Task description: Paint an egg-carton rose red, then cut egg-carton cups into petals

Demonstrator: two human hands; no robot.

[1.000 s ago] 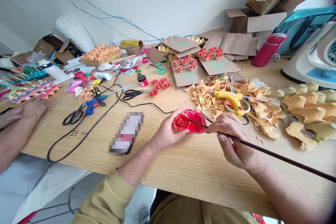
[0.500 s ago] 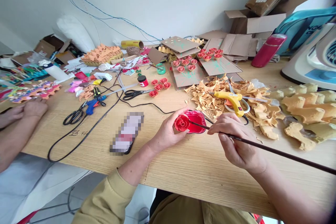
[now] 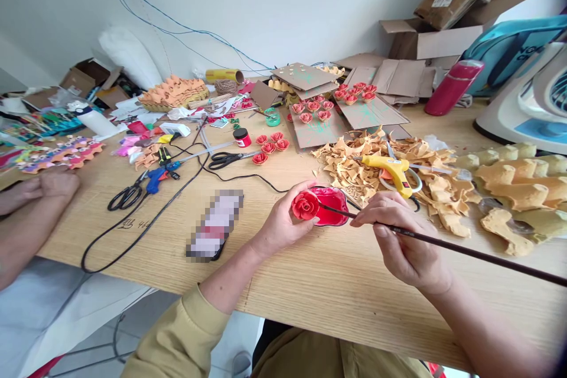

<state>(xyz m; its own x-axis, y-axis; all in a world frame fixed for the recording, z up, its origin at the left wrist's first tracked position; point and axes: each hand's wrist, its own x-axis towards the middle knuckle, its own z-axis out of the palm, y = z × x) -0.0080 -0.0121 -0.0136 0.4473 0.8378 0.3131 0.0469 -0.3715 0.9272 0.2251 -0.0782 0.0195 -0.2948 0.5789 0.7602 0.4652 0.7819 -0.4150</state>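
My left hand (image 3: 278, 225) pinches a small red paper rose (image 3: 305, 205) just above the wooden table (image 3: 328, 283). A long dark paintbrush (image 3: 447, 247) runs through my right hand (image 3: 401, 236), which grips it like a pen; its tip touches the rose. Behind the rose sits a shallow dish of red paint (image 3: 333, 205). More red roses (image 3: 268, 146) lie further back on the table and on cardboard sheets (image 3: 319, 127).
A yellow glue gun (image 3: 392, 170) rests on a heap of tan egg-carton scraps (image 3: 354, 162). Black scissors (image 3: 225, 159), a blue glue gun (image 3: 155, 177), cables and a phone (image 3: 215, 225) lie left. Another person's hands (image 3: 42, 186) rest at the far left. A red bottle (image 3: 452, 87) stands at the back.
The rose and brush tip shifted only slightly against each other; both hands stay in place.
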